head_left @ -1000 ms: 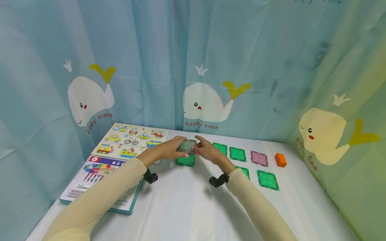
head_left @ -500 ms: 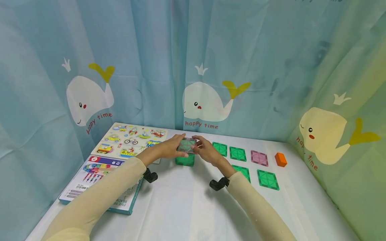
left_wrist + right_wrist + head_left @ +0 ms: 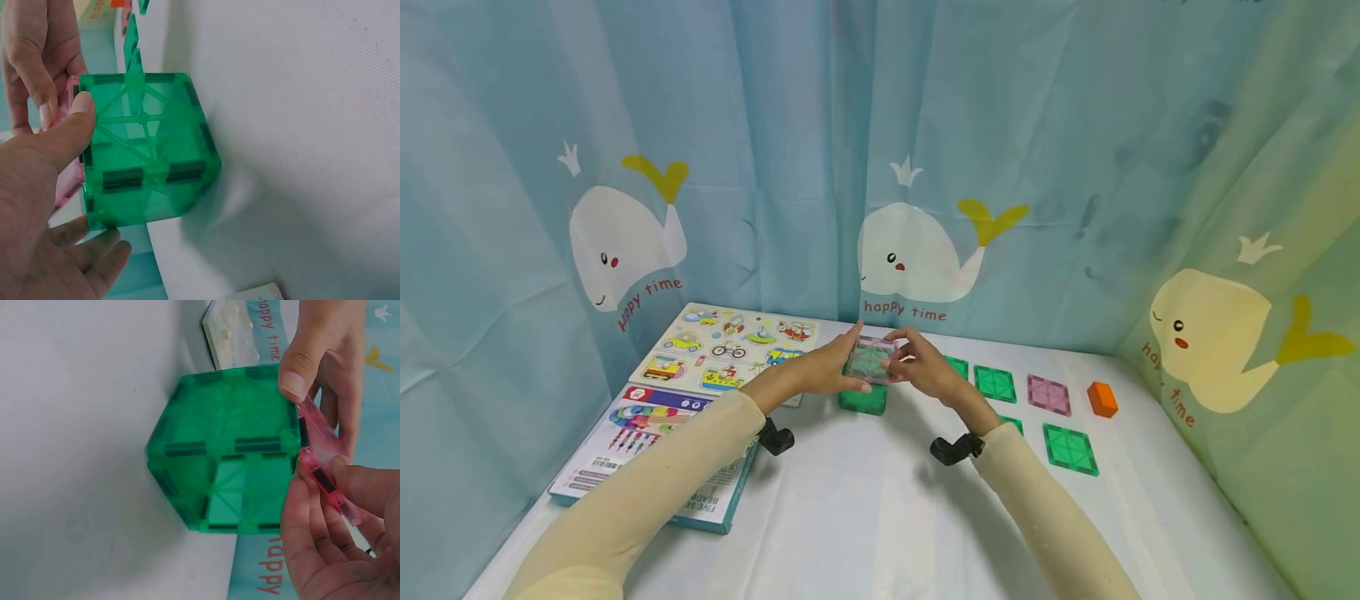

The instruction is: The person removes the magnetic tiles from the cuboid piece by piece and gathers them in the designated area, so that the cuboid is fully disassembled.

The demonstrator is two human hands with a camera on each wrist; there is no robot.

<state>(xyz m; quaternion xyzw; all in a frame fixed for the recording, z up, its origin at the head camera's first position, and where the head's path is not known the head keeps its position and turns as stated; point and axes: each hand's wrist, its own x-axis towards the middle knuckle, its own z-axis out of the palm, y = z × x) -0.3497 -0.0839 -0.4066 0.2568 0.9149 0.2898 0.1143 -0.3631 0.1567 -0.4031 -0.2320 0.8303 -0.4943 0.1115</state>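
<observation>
A box shape of see-through green magnetic tiles (image 3: 156,134) stands on the table, seen at the middle in the head view. My left hand (image 3: 829,367) grips its upper left side, thumb on the near face and the other fingers round the side. At the top of the box a pink magnetic tile (image 3: 317,428) leans at an angle, one edge close against the box's rim. Thumb and fingers of my right hand (image 3: 931,372) pinch this tile at its right side. In the head view the box's green shows through it.
To the right lie several flat green tiles (image 3: 1070,448), another pink tile (image 3: 1048,395) and an orange block (image 3: 1102,399). A vehicle puzzle board (image 3: 730,346) and a bead toy box (image 3: 647,450) lie to the left. A whale-print curtain (image 3: 790,167) hangs behind.
The pink tile has gone from lying nearly flat over the box to tilted up, its pink edges showing more. My right hand has shifted slightly up and right; the left stays at the box.
</observation>
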